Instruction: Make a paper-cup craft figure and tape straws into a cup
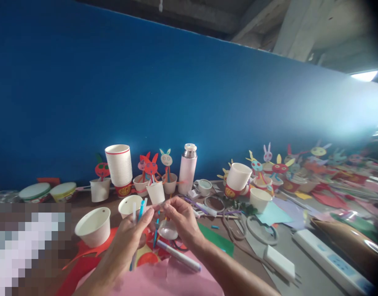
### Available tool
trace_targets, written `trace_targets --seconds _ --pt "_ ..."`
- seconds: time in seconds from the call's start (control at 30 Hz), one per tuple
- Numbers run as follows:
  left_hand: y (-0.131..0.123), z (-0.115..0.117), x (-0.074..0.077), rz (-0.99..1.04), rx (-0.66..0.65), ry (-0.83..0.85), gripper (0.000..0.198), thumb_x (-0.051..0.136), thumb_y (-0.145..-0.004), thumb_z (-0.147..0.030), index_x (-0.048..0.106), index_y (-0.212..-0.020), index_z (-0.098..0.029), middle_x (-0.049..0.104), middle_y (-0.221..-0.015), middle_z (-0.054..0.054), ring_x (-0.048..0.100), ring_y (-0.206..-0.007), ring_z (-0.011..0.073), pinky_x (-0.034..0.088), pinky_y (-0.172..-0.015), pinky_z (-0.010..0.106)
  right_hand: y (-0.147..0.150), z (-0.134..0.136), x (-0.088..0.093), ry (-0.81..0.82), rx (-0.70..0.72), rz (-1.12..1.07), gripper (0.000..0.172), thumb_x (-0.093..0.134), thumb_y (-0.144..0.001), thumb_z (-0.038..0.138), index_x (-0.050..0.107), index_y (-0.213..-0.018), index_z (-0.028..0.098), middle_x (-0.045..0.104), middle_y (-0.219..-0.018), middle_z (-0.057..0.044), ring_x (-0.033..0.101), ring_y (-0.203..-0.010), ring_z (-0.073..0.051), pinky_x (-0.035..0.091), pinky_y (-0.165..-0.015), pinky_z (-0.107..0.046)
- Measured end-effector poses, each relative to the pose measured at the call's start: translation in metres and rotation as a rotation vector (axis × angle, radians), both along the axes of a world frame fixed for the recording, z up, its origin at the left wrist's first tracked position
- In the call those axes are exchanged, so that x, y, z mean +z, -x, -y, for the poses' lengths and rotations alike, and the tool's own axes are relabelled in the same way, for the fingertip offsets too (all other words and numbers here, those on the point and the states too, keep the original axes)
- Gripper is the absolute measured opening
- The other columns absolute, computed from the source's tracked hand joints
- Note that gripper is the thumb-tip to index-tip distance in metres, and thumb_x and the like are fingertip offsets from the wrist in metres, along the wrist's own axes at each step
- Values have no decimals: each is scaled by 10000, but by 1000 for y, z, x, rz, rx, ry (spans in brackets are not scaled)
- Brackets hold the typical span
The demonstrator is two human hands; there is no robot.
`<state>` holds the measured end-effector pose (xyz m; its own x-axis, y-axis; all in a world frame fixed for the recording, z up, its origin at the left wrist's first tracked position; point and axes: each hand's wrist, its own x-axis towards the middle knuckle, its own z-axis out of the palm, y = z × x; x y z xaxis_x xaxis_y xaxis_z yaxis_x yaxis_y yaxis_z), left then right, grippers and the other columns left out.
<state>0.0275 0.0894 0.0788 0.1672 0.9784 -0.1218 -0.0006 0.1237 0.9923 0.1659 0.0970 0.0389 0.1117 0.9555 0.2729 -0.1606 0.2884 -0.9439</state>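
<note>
Left hand point(135, 232) has its grip pinched on a few straws point(141, 210), clear and blue, sticking up past the thumb in front of the middle of the worktop point(83, 204). Their middles are hidden behind the hand. Right hand point(181, 216) is just beside it, fingertips bunched up close together, but honestly can't tell if there's anything in that grip, it's too small to make out.

There's a clear roundish item point(168, 231) partly covered by the right hand, no clue what exactly. The left hand and straws also block part of a white paper cup point(127, 204) behind them. A white marker point(179, 255) lies near the wrists, and the pink sheet point(176, 284) below gets cut off by the bottom edge.

Lower left is all pixelated, so that bit's unreadable. Further back you've got a tall cup stack point(118, 166), a red rabbit cutout point(151, 166) and a pink thermos point(187, 174). Right side: power strip point(330, 259), white plug adapter point(280, 262), then the far cutouts smear into blur.
</note>
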Motion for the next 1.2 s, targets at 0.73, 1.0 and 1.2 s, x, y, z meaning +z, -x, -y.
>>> trace_targets --seconds 0.73,1.0,1.2 --pt "7 -5 -20 494 -515 567 337 531 -790 -471 574 -679 -156 339 -493 -88 140 -335 -5 96 -319 142 -25 6 30 -84 235 -161 231 652 -743 380 554 -746 171 531 -770 4 421 -558 -68 351 -542 -190" --pt "10 -5 -20 579 -526 570 244 545 -798 -408 615 -844 -179 448 -572 -58 245 -344 3 118 -312 141 -25 14 39 -91 303 -7 275 639 -741 442 561 -740 178 601 -1052 -77 559 -898 -176 430 -690 -256" --pt "9 -6 -21 603 -556 567 328 507 -821 -421 582 -676 -135 408 -514 -62 224 -332 5 137 -300 147 -22 18 37 -86 400 3 271 627 -766 423 559 -753 161 578 -1150 -104 596 -915 -190 436 -776 -300"
